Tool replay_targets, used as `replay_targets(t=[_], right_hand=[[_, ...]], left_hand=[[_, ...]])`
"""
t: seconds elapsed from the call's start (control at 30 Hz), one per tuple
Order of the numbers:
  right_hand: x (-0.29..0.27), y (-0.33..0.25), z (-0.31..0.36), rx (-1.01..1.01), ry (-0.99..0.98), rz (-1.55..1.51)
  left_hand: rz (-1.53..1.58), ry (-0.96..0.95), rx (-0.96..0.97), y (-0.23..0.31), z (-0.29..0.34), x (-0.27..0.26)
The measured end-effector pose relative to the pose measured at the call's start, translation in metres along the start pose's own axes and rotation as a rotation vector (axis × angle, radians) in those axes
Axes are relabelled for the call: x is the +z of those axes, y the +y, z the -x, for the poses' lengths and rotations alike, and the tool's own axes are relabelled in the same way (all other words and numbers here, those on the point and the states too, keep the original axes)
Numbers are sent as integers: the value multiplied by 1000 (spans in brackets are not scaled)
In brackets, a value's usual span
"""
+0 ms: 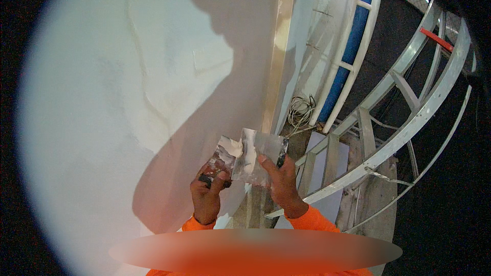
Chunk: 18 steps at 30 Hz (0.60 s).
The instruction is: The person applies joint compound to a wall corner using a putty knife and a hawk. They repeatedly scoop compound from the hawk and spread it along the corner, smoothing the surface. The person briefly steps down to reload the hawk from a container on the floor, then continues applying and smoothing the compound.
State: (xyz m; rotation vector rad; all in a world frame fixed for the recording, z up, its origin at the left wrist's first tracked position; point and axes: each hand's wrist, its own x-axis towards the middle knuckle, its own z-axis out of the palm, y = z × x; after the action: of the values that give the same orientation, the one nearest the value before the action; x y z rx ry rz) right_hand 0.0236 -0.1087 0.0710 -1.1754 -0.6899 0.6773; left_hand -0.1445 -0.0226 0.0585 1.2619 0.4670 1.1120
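In front of me, my left hand [206,202] is wrapped round the dark handle of a putty knife [225,153], its blade smeared with pale filler. Close on its right, my right hand [284,184] grips a second, wider putty knife [266,145], thumb laid on the blade. A thick off-white band of filler runs along this blade's left part. The edges of the two blades meet or overlap; I cannot tell whether they press together. Both are held in front of a pale wall [92,102] that has raised filler lines and darker patches.
A tan vertical strip [278,41] runs along the wall's edge. To the right stands an aluminium stepladder [381,156] with a red part near its top. White pipes beside a blue panel [358,33] rise behind a coiled pale cable [300,111]. My shadow falls on the wall.
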Motion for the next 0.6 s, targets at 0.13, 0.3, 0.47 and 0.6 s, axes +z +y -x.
replay_targets(t=[0.13, 0.3, 0.47, 0.6], right_hand=[[4, -19, -13, -137, 81, 226], [-8, -65, -46, -553, 122, 309], [20, -123, -104, -378, -143, -502], [56, -178, -182, -695, 68, 128]], left_hand=[[-55, -113, -143, 1, 13, -5], [30, 15, -79, 1, 15, -17], [-166, 37, -7, 1, 19, -33], [-113, 71, -8, -6, 37, -43]])
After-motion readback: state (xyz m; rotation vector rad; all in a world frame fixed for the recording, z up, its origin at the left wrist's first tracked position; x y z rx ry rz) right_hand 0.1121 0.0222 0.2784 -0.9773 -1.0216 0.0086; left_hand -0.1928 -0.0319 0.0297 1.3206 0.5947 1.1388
